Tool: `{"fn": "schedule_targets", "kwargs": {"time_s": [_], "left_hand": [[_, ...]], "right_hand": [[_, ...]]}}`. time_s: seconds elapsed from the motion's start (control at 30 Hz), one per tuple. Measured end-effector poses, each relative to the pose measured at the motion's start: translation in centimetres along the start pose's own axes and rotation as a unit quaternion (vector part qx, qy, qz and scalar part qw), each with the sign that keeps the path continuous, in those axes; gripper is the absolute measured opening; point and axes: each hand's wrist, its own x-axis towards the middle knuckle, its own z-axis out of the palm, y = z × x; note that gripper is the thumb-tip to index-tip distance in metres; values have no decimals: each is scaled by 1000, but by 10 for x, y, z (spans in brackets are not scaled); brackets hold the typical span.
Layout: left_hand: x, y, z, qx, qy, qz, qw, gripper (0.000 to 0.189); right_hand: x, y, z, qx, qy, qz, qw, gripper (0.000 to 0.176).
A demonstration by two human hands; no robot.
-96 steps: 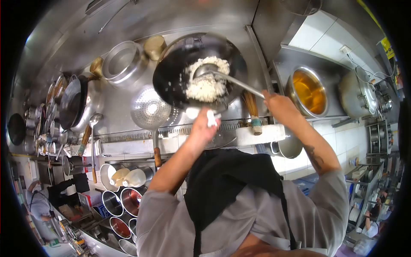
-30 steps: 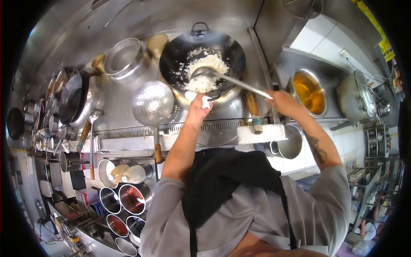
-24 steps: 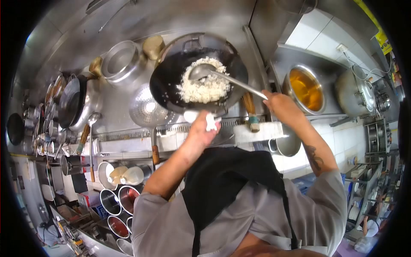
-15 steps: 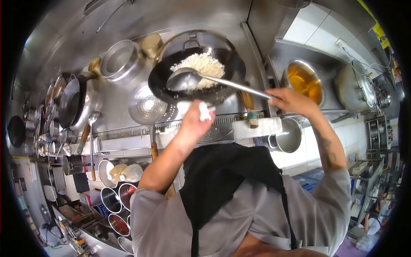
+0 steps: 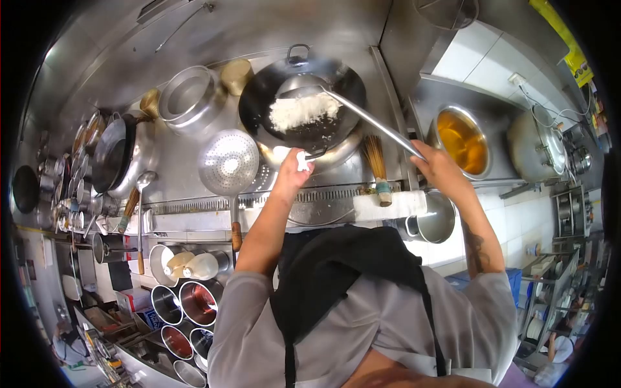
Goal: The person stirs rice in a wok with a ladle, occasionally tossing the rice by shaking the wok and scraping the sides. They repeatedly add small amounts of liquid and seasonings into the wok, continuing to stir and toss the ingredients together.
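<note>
Over the stove, a black wok holds a mound of white rice. My left hand is closed at the wok's near handle with a folded white cloth in its grip. The fingers wrap around cloth and handle together. In my right hand is the long metal handle of a ladle, gripped at its end. The ladle's bowl lies inside the wok, on the far side of the rice and touching it.
A perforated skimmer lies left of the wok, near stacked metal pots. A bamboo brush and white cloth sit right of it. Further right stands a pot of amber liquid. Several containers stand lower left.
The wok has swung from a tilt to a flatter position. The ladle's bowl moved from the left side of the rice to its far side, and the rice is now gathered nearer me.
</note>
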Motion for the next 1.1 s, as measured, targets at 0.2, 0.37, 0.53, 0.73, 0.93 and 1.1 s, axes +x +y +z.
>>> {"fn": "schedule_targets", "kwargs": {"time_s": [0.2,0.37,0.53,0.73,0.93,1.1], "left_hand": [[29,-2,-13,27,42,4,999,10],[27,-4,-10,43,44,19,998,9],[23,-4,-8,35,41,21,998,11],[17,-4,-4,20,43,22,999,11],[19,-5,-2,16,52,21,998,10],[19,-6,-4,24,42,35,998,14]], "right_hand": [[58,74,69,-25,47,96,994,38],[93,30,167,225,-44,263,937,30],[80,-8,126,277,-140,181,933,33],[49,-22,81,259,-135,136,947,32],[84,-17,134,239,-108,159,952,27],[43,-28,85,330,-150,163,917,24]]}}
